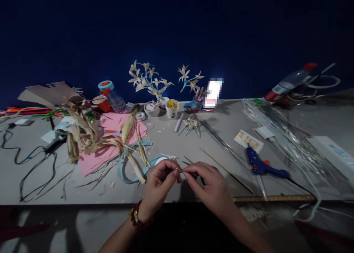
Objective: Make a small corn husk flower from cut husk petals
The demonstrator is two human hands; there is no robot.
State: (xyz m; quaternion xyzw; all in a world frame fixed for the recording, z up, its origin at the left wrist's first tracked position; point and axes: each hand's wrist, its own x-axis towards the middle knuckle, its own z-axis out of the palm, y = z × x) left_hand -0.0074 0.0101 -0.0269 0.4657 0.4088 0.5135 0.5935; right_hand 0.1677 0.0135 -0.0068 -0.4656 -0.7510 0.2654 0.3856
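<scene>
My left hand [163, 181] and my right hand [207, 183] meet near the table's front edge, thumbs and forefingers pinched. A small pale piece [179, 170], too small to name surely, is held between the fingertips of both. Partly hidden behind my right hand lie scissors [188, 159], blades pointing left. Left of my left hand are a loop of light blue tape [121, 172] and dried corn husk strips [134, 164]. Farther back, a cluster of small husk flowers with blue stems [190, 124] lies on the table.
Husks [87, 135] lie over pink paper [96, 159] at left. Finished-looking flower sprays [151, 79] stand behind small cups [172, 111]. To the right are thin wires [224, 144], a stick [225, 169], a blue glue gun [262, 166] with its cord and a power strip [332, 157].
</scene>
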